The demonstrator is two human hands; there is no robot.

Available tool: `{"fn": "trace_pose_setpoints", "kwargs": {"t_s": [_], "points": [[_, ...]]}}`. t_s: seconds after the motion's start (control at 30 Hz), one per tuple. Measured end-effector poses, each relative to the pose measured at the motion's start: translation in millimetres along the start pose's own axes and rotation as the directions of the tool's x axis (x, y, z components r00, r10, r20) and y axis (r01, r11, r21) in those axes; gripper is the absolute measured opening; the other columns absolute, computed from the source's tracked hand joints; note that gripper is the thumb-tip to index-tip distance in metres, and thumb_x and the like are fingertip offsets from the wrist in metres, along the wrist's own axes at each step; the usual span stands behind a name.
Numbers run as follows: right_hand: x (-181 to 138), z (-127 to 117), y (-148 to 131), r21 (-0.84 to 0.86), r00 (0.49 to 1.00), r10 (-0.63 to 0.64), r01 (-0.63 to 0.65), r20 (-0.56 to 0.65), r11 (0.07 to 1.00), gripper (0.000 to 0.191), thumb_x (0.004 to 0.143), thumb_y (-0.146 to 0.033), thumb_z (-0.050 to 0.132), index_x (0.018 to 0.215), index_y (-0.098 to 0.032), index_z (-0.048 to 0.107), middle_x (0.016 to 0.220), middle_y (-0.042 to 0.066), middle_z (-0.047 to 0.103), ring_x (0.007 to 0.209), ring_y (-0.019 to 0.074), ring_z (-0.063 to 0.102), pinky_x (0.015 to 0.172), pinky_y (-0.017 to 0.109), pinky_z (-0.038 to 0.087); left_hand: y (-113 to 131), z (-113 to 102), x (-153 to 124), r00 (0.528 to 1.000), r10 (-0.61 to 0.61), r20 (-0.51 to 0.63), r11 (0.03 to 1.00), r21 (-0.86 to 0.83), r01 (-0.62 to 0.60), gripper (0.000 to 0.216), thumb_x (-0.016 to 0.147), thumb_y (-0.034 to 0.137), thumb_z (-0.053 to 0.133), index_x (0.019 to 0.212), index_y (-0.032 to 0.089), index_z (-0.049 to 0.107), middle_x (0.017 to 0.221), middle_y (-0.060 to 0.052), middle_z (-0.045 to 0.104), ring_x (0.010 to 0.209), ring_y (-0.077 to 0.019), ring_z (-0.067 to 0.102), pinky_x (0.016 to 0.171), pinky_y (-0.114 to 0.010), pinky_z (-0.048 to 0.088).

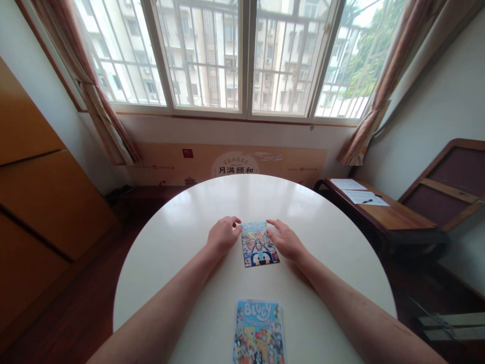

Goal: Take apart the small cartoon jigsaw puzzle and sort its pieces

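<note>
A colourful cartoon picture card [260, 248], with a large blue dog's face near its bottom edge, lies flat on the round white table [170, 247]. My left hand [223, 235] rests at its left edge, fingers bent, with a gap between thumb and forefinger. On the opposite side, my right hand [285, 240] has its fingers stretched and apart, the tips over the card's right edge. Closer to me lies a second item, a booklet or flat case [259, 331] with "BLUEY" on its cover and many cartoon dogs; the frame cuts off its lower end.
Beyond the table's far edge runs a printed panel [182, 164] under the barred window [204, 60]. A wooden bench [401, 215] at the right holds papers [348, 184] and a dark pen [367, 201]. An orange-brown cabinet [41, 202] stands at the left.
</note>
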State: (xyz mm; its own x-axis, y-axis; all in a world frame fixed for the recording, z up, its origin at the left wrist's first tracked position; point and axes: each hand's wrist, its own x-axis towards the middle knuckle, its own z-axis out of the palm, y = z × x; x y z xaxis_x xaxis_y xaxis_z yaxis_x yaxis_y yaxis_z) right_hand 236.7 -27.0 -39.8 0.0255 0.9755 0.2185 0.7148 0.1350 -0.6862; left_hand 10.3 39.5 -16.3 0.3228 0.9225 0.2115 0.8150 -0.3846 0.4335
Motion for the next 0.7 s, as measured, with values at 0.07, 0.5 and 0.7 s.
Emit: {"fn": "trace_pose_setpoints", "kwargs": {"t_s": [0.07,0.5,0.7], "points": [[0,-1,-1,-0.014,1.0,0.008,-0.008,0.01,1.0,0.048,0.092,-0.039,0.048,0.135,-0.019,0.057,0.14,0.008,0.055,0.141,0.0276,0.037,0.118,0.045,0.029,-1,2,1,0.999,0.036,-0.018,0.999,0.001,-0.036,0.024,0.088,0.03,0.055,0.104,0.021,0.071,0.1,-0.006,0.069,0.097,-0.0227,0.062,0.083,-0.031,0.047],[-1,0,-6,-0.112,0.997,0.025,-0.016,0.078,0.994,0.049,0.093,-0.038,0.045,0.139,-0.02,0.052,0.144,0.007,0.051,0.144,0.0291,0.032,0.12,0.05,0.019,-11,11,2,0.996,0.073,-0.058,0.997,0.016,-0.073,0.026,0.084,0.028,0.06,0.106,0.021,0.073,0.115,-0.007,0.068,0.111,-0.0265,0.056,0.103,-0.037,0.041],[-2,1,-9,-0.176,0.994,0.032,-0.013,0.106,0.984,0.052,0.093,-0.038,0.046,0.142,-0.019,0.049,0.148,0.008,0.047,0.144,0.0299,0.031,0.12,0.052,0.017,-11,9,1,0.997,0.072,-0.039,0.997,0.006,-0.072,0.023,0.084,0.028,0.061,0.102,0.022,0.074,0.113,-0.006,0.069,0.111,-0.026,0.057,0.103,-0.036,0.042]]}}
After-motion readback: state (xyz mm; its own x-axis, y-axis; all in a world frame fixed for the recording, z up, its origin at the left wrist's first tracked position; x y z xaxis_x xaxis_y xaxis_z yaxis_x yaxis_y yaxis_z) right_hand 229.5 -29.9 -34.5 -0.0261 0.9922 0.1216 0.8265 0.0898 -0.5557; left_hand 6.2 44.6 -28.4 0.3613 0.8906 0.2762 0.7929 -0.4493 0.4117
